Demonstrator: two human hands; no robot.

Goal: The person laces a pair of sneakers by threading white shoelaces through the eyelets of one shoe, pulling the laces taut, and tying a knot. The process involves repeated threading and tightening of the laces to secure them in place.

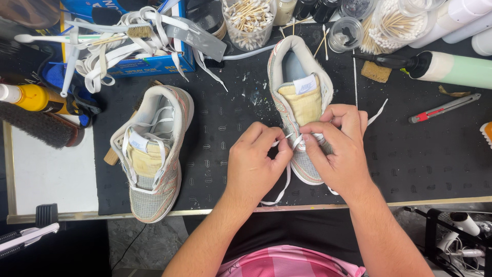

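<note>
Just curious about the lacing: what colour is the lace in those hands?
White; the lace shows best in the head view, against the black mat.

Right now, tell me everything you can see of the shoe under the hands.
The shoe is a low sneaker of grey woven-looking cloth with pinkish trim, a cream tongue bearing a white tag, and a pale lining. It lies on the black mat, heel away from the person. The left hand and right hand cover its front, each pinching a white lace that trails toward the table edge.

black mat (410,154), two sneakers (154,159), utility knife (445,108)
</note>
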